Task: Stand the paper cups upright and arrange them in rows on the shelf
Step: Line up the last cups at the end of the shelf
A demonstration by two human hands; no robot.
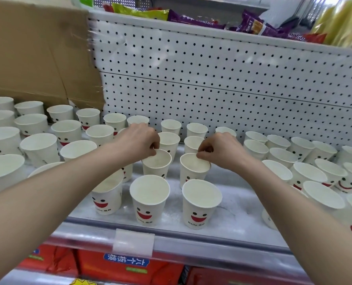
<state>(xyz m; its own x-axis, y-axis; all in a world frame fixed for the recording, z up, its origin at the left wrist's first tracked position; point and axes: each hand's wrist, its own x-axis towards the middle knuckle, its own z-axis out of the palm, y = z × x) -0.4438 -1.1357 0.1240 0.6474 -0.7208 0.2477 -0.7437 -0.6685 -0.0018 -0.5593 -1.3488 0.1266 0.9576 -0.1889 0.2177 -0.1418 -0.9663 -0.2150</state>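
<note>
White paper cups (149,202), printed with black eyes, a red grin and "hello", stand upright with mouths up in loose rows across the pale shelf (232,212). Behind the two front ones, the left middle cup (155,168) is pinched at its rim by the left hand (139,138). The right middle cup (192,171) beside it is pinched by the right hand (220,150).

We look through one wide-angle head camera, facing forward and down, close over the shelf (243,219). The pegboard back panel (232,79) closes the far side; red packets (119,268) on the shelf below show at the near edge.
</note>
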